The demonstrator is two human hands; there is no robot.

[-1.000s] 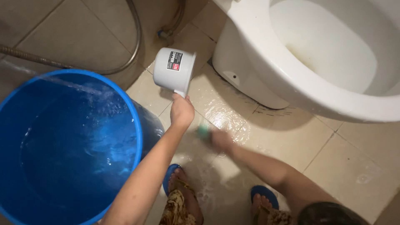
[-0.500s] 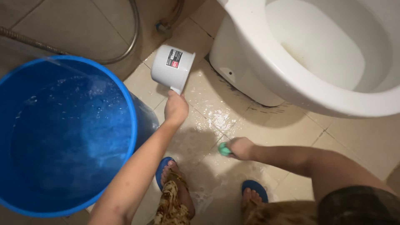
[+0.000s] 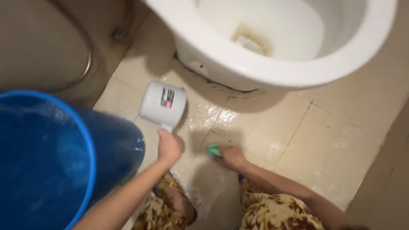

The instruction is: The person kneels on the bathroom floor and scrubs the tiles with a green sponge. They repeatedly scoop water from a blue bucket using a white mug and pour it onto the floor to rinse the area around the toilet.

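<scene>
Left hand [image 3: 168,147] grips white dipper [image 3: 162,105] bearing a red-and-black label [image 3: 167,98].

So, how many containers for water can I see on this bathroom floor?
2. The big blue bucket stands at the left, with water in it. The small white dipper is held by its handle in the left hand, tilted above the wet tiles. Others may lie outside the view.

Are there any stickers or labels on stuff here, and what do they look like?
Just one: a small rectangular sticker on the side of the pale grey dipper held by the left hand. It is dark with a red patch, and too blurred to tell more.
No packages, signs or screens show.
</scene>
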